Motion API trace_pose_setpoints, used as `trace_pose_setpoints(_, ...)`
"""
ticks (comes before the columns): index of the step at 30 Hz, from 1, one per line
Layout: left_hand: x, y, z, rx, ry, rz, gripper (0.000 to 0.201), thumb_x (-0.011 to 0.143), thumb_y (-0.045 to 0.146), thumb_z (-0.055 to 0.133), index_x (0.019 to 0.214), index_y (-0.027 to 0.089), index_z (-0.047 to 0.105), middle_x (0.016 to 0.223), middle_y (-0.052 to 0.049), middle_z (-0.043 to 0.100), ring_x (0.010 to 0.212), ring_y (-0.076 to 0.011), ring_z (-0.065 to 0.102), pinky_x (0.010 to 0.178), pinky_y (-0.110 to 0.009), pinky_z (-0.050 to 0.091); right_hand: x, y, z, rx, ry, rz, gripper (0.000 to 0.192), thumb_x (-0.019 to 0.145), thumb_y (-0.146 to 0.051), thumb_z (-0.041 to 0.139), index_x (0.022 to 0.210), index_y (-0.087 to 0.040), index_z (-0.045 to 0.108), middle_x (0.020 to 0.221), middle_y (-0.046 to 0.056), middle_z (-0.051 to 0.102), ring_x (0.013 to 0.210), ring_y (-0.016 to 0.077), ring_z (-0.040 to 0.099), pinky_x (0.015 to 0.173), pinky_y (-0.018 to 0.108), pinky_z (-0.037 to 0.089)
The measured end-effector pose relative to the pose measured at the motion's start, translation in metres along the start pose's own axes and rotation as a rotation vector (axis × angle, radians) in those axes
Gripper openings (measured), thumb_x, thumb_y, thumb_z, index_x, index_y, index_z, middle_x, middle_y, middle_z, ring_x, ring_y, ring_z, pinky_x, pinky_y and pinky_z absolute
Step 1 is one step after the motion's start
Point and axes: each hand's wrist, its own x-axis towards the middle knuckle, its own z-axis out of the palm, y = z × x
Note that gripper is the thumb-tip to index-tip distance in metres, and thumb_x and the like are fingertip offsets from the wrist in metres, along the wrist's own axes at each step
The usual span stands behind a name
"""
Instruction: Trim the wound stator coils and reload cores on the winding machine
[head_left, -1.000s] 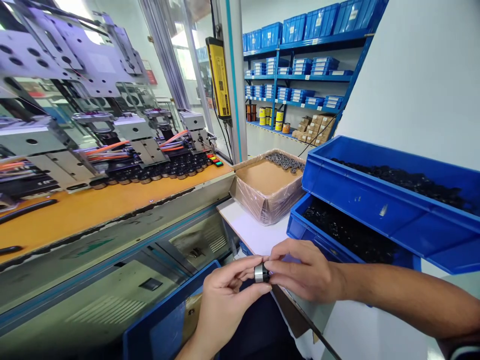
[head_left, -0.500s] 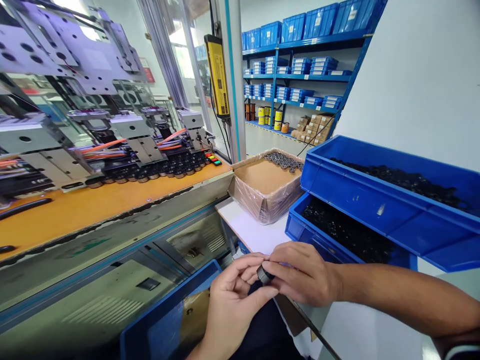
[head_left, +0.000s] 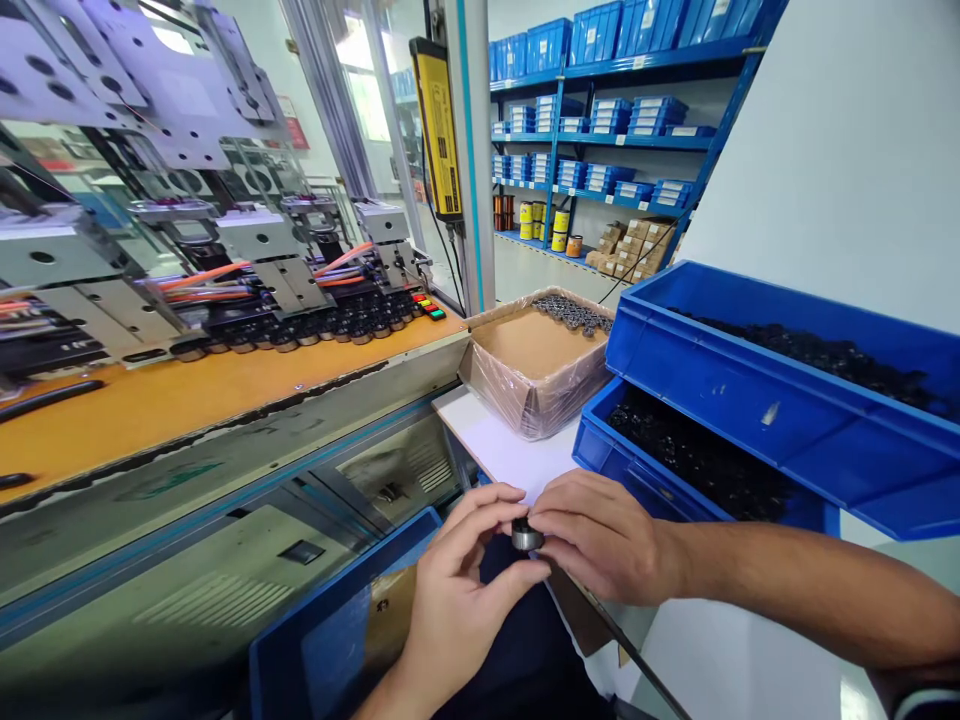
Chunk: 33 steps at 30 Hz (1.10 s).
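Observation:
A small round part [head_left: 527, 538], black on top with a grey metal ring around its side, sits upright between my two hands above my lap. My right hand [head_left: 600, 535] pinches it from the right with thumb and fingertips. My left hand [head_left: 469, 590] curves around the part's left side, thumb below and fingers above, spread apart. Its middle fingertip comes close to the top of the part; whether it touches, I cannot tell. Fingers cover some of the part.
Two stacked blue bins [head_left: 750, 385] of black pieces stand right. A plastic-wrapped cardboard box [head_left: 525, 385] holds similar round parts. Left, an orange bench [head_left: 225, 385] carries machinery and a row of black parts [head_left: 300, 328]. A blue crate [head_left: 330, 610] lies below my left hand.
The part has turned from tilted to upright, its metal side now facing me. My left fingers have spread and drawn away from it. The view has shifted slightly.

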Motion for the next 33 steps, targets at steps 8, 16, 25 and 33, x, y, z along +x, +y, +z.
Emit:
trace_pose_setpoints(8,-0.002,-0.012,0.007,-0.738,-0.167,-0.476,0.031,0.084,0.041,0.072,0.113,0.032,0.070,0.083,-0.001,0.074,0.078,-0.0112,0.068,0.076,-0.021,0.053,-0.001,0.002,0.001,0.035,0.005,0.112,0.025,0.090,-0.012,0.063,0.114,-0.009,0.056,0.102,0.014,0.065,0.100,0.0198,0.061,0.086,0.037,0.059)
trace_pose_setpoints(16,0.002,-0.017,-0.010,-0.084,-0.144,0.016,0.029,0.082,0.025,0.075,0.111,0.029,0.070,0.112,-0.004,0.070,0.106,-0.0175,0.065,0.093,-0.027,0.050,0.002,0.003,-0.002,0.031,-0.022,0.094,0.019,0.093,-0.010,0.055,0.112,-0.008,0.057,0.096,0.014,0.065,0.093,0.0199,0.061,0.080,0.037,0.059)
trace_pose_setpoints(25,0.003,-0.013,-0.008,0.251,-0.100,0.321,0.016,0.085,0.015,0.070,0.100,0.022,0.069,0.089,-0.001,0.070,0.081,-0.0137,0.068,0.074,-0.024,0.054,0.001,-0.002,-0.002,0.060,-0.077,0.134,0.016,0.093,-0.009,0.050,0.107,-0.007,0.059,0.090,0.012,0.064,0.085,0.0184,0.060,0.077,0.034,0.058)
trace_pose_setpoints(33,0.080,-0.019,-0.081,0.808,0.076,0.204,0.018,0.085,0.036,0.062,0.087,0.020,0.069,0.085,-0.005,0.068,0.082,-0.0192,0.064,0.076,-0.031,0.051,-0.006,0.021,-0.026,-0.308,-0.177,0.176,0.032,0.098,-0.028,0.055,0.124,-0.010,0.054,0.114,0.016,0.066,0.106,0.0236,0.064,0.093,0.037,0.056)
